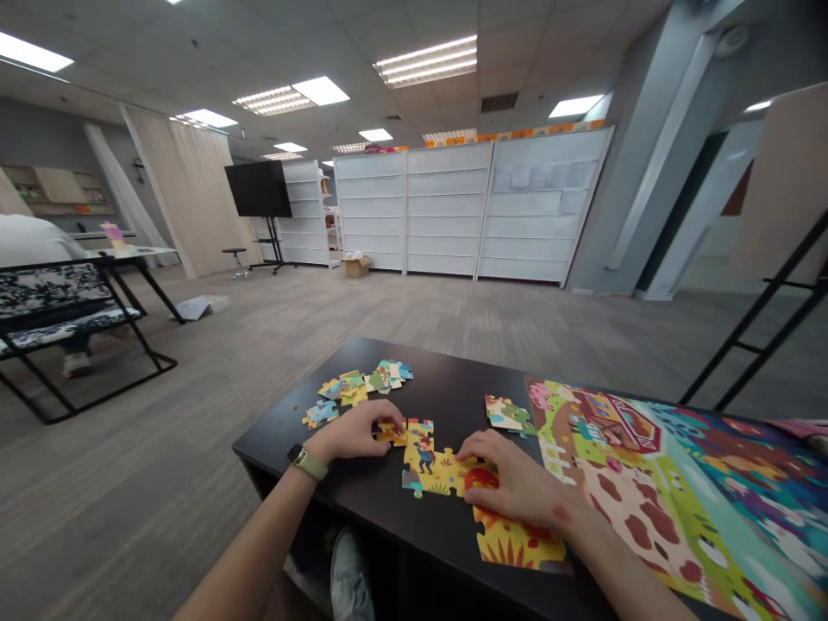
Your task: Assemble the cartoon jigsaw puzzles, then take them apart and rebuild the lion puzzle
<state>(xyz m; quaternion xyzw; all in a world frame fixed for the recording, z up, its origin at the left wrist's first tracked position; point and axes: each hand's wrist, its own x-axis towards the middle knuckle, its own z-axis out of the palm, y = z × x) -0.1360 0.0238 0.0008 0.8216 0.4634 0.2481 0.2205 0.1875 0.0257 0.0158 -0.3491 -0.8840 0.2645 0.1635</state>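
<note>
Yellow puzzle piece point(391, 433) pinched, the left hand point(355, 431) should line up gently; the right hand point(511, 479) touches joined pieces point(445, 471), gripping or not, I can't tell.

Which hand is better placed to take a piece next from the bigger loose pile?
Probably the left hand: it is nearer the loose pile, though it touches a puzzle piece. The right hand is farther off, over joined pieces.

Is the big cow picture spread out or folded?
Spread out: the cow picture lies flat on the table, its colourful printed side up.
</note>
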